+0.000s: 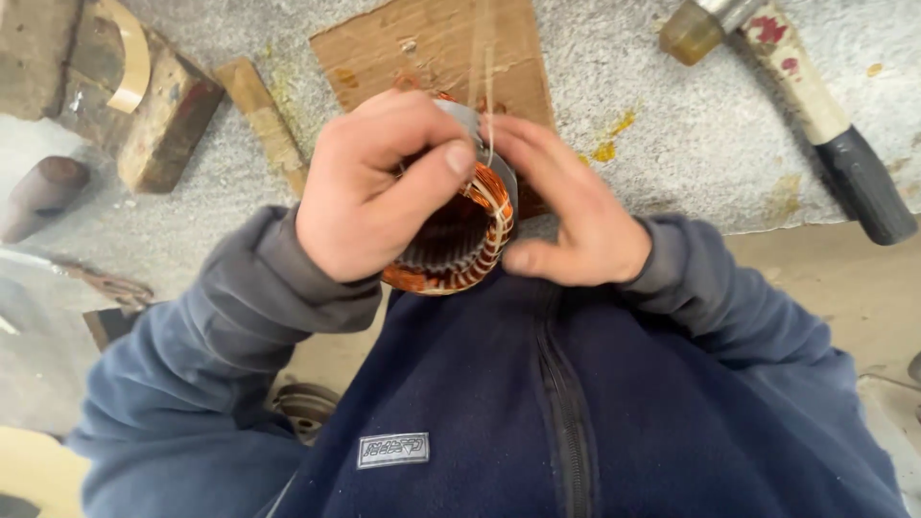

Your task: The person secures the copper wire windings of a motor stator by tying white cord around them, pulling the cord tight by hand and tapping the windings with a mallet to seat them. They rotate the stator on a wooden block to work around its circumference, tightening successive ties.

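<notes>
A round motor stator (459, 240) with copper-coloured windings is held against my chest, its open bore facing up. My left hand (369, 187) wraps over its left side and top, thumb pressed on the rim. On the stator's right side, my right hand (571, 211) rests with fingers flat against the windings. A thin pale cord (488, 105) runs up from between my fingertips, over the winding heads. The far end of the stator is hidden behind my hands.
A cardboard piece (441, 43) lies on the grey bench behind the stator. A mallet (815, 105) with a pale and black handle lies at the upper right. Wooden blocks (158, 110) and a wooden stick (269, 120) sit at the upper left.
</notes>
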